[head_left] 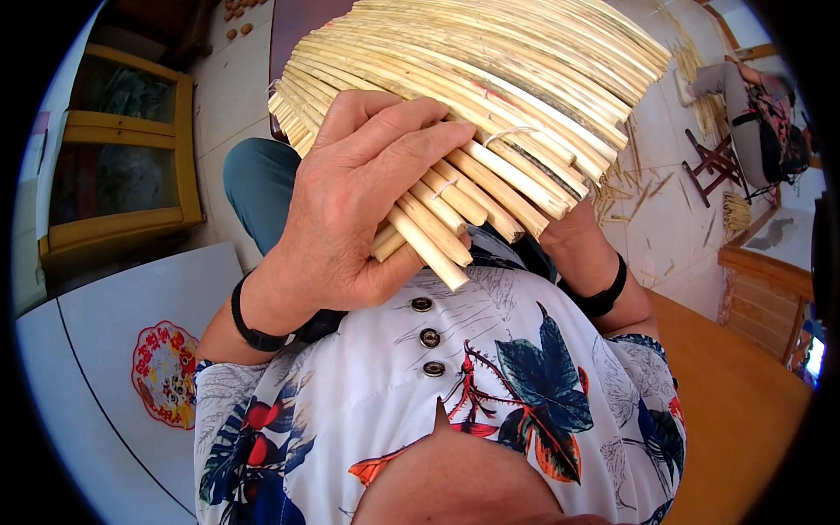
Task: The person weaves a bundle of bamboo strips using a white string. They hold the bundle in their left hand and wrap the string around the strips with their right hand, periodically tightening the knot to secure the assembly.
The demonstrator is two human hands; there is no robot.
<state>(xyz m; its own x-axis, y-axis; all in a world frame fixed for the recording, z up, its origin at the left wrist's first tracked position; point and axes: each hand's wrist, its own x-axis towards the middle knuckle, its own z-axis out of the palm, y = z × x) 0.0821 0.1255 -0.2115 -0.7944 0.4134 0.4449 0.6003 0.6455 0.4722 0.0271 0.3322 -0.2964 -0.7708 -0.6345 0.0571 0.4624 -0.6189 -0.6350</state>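
A mat of pale straw stalks (490, 57), laid side by side, spreads across the upper middle of the view. Thin white thread (509, 133) ties some stalks near its close edge. My left hand (363, 188) lies over the mat's near left part, its fingers bent across the top and its thumb below, gripping the stalks. Several stalk ends (437, 249) stick out unevenly toward my chest. My right hand (573, 232) is under the near right edge of the mat, touching it from below; its fingers are hidden. Each wrist has a black band.
A dark red table (293, 44) sits behind the mat. Left are a yellow glazed cabinet (122, 140) and a white surface with a colourful sticker (166, 374). Loose straw (626, 188) litters the tiled floor near a folding stool (713, 166) and another person (748, 114).
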